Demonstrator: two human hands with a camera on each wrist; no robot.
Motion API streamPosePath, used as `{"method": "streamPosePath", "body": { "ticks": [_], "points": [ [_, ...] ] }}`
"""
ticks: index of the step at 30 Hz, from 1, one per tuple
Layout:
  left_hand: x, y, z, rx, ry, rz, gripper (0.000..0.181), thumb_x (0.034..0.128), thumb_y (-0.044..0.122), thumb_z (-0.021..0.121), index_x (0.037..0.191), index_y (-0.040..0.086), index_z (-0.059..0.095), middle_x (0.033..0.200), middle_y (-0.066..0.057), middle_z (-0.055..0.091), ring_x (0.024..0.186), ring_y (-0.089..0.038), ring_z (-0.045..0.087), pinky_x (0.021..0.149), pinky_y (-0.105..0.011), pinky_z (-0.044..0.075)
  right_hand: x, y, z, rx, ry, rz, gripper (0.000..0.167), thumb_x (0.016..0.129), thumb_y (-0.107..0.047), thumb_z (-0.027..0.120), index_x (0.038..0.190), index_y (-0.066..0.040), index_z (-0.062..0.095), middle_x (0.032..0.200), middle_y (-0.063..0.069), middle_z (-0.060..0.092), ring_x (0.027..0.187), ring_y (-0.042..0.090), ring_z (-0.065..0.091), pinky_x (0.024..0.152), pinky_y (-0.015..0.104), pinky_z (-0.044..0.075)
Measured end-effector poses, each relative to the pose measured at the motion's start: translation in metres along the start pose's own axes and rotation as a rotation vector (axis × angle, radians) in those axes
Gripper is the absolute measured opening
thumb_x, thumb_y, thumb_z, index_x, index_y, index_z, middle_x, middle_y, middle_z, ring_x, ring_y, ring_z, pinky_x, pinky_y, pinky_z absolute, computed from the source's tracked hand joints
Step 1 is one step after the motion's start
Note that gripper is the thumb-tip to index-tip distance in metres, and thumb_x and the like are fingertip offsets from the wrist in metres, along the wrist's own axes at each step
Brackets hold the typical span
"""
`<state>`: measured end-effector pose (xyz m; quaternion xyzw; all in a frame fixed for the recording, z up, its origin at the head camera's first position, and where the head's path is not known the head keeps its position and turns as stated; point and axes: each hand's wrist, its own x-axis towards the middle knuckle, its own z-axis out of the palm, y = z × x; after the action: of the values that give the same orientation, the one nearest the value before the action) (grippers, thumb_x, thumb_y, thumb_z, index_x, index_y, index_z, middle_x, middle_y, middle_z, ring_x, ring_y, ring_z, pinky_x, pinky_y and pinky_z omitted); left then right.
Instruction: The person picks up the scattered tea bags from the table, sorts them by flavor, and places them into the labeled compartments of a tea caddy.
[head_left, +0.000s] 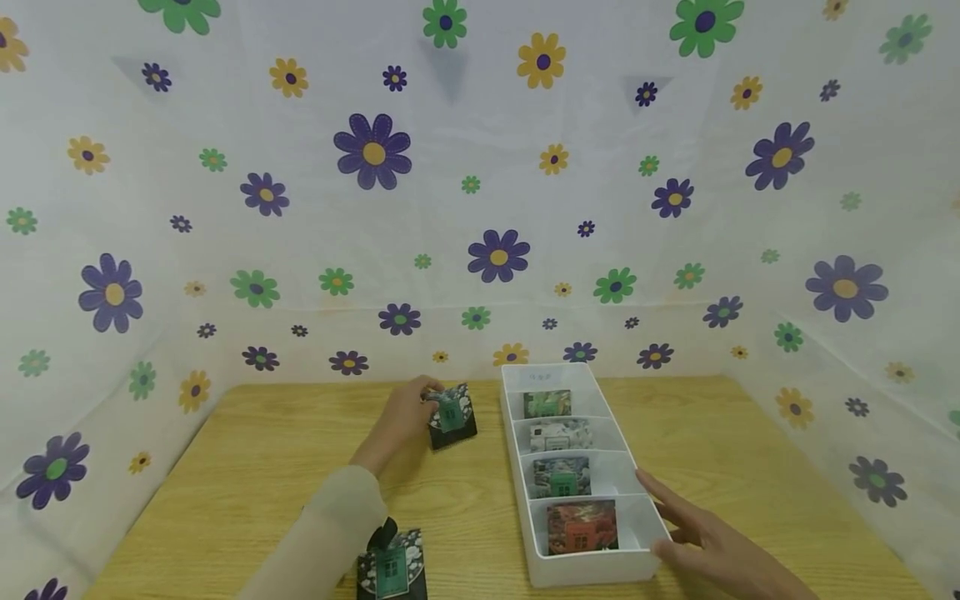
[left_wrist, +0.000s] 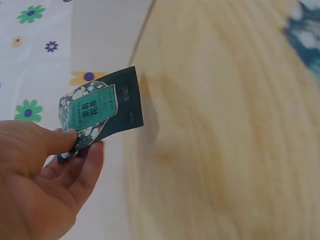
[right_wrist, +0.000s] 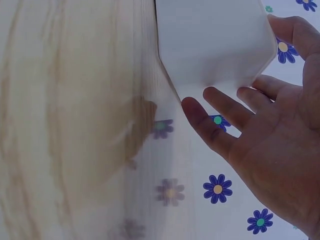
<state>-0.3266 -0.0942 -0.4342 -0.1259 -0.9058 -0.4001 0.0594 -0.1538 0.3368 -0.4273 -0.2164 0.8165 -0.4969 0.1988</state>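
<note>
My left hand [head_left: 405, 412] pinches a dark green jasmine tea sachet [left_wrist: 107, 107] by one end, between thumb and fingers. It holds the sachet above the back of the table, left of a white divided box [head_left: 592, 571]. Nearer me, partly hidden by my left sleeve, lies a matching jasmine tea sachet [head_left: 392, 575]. My right hand [head_left: 712, 537] touches the box's near right corner. Its fingers, fairly straight, rest on the side wall, with the thumb by the front corner. Underneath, the right wrist view shows the fingertips against the white wall.
Each box compartment bears a sachet: a green one [head_left: 547, 404] at the back, then a whitish one [head_left: 558, 435], a dark one with a green label [head_left: 561, 477], and a red one [head_left: 581, 527] in front. A flower-print cloth [head_left: 450, 200] hangs around the wooden table [head_left: 247, 467].
</note>
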Motion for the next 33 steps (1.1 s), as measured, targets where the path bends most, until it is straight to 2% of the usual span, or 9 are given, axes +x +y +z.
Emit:
{"method": "streamPosePath", "body": {
  "ticks": [3,7,11,13,15,19,25,30,33],
  "points": [
    [0.005,0.006,-0.004,-0.018,0.019,0.005,0.025,0.1016,0.001,0.063,0.126,0.007,0.067,0.134,-0.019,0.064,0.109,-0.033,0.065,0.076,-0.038,0.056,0.0,-0.001,-0.001,-0.003,0.005,-0.004,0.07,0.112,-0.015,0.045,0.167,-0.015,0.001,0.166,0.033,0.007,0.128,-0.014,0.041,0.094,0.024,0.049],
    [0.009,0.018,-0.01,-0.066,0.037,0.02,0.027,0.1026,0.003,0.062,0.129,0.006,0.067,0.134,-0.019,0.063,0.103,-0.031,0.066,0.069,-0.034,0.054,0.0,-0.002,-0.002,-0.016,0.0,0.001,0.07,0.112,-0.015,0.045,0.167,-0.016,0.002,0.167,0.033,0.007,0.129,-0.015,0.039,0.095,0.024,0.049],
    [0.012,0.03,-0.014,-0.093,0.059,0.046,0.028,0.1032,0.004,0.062,0.131,0.005,0.068,0.128,-0.017,0.063,0.104,-0.03,0.064,0.075,-0.036,0.055,0.001,-0.004,-0.003,-0.053,-0.002,0.015,0.07,0.113,-0.017,0.044,0.167,-0.016,0.001,0.167,0.032,0.006,0.146,0.026,0.042,0.095,0.022,0.048],
    [0.013,0.034,-0.016,-0.096,0.066,0.051,0.028,0.1037,0.005,0.061,0.131,0.006,0.068,0.125,-0.016,0.062,0.104,-0.03,0.064,0.077,-0.037,0.056,0.001,-0.004,-0.003,-0.056,-0.008,0.026,0.07,0.113,-0.018,0.044,0.167,-0.017,0.0,0.167,0.032,0.005,0.145,0.051,0.033,0.098,0.024,0.049],
    [0.016,0.038,-0.016,-0.104,0.072,0.055,0.029,0.1041,0.007,0.061,0.132,0.007,0.068,0.124,-0.014,0.062,0.104,-0.029,0.064,0.079,-0.038,0.056,0.001,-0.005,-0.003,-0.048,-0.014,0.034,0.07,0.113,-0.019,0.043,0.167,-0.017,-0.002,0.167,0.032,0.003,0.143,0.063,0.024,0.102,0.033,0.05],
    [0.022,0.046,-0.014,-0.142,0.098,0.064,0.03,0.104,0.007,0.062,0.133,0.008,0.068,0.124,-0.013,0.063,0.105,-0.029,0.064,0.079,-0.037,0.057,0.0,-0.005,-0.002,-0.024,-0.027,0.038,0.07,0.113,-0.019,0.042,0.167,-0.017,-0.004,0.167,0.031,-0.001,0.144,0.065,0.018,0.107,0.053,0.046],
    [0.031,0.06,-0.005,-0.224,0.14,0.111,0.029,0.1033,0.004,0.062,0.132,0.006,0.068,0.119,-0.014,0.064,0.099,-0.027,0.065,0.077,-0.036,0.057,-0.001,-0.005,-0.002,-0.008,-0.034,0.035,0.071,0.113,-0.019,0.042,0.166,-0.016,-0.005,0.167,0.03,-0.004,0.144,0.066,0.015,0.108,0.051,0.046],
    [0.034,0.072,0.005,-0.252,0.165,0.168,0.028,0.1024,0.002,0.062,0.129,0.004,0.069,0.114,-0.015,0.065,0.093,-0.026,0.064,0.075,-0.035,0.056,-0.001,-0.007,-0.002,-0.03,-0.015,0.066,0.071,0.113,-0.022,0.043,0.166,-0.016,-0.004,0.167,0.03,-0.003,0.144,0.065,0.017,0.108,0.063,0.041],
    [0.035,0.077,0.012,-0.26,0.163,0.187,0.027,0.1025,0.002,0.062,0.128,0.003,0.069,0.114,-0.015,0.065,0.091,-0.026,0.063,0.074,-0.035,0.055,-0.001,-0.007,-0.001,-0.041,-0.008,0.076,0.072,0.113,-0.023,0.044,0.166,-0.015,-0.004,0.167,0.03,-0.003,0.144,0.065,0.018,0.107,0.064,0.041]
  ]
}}
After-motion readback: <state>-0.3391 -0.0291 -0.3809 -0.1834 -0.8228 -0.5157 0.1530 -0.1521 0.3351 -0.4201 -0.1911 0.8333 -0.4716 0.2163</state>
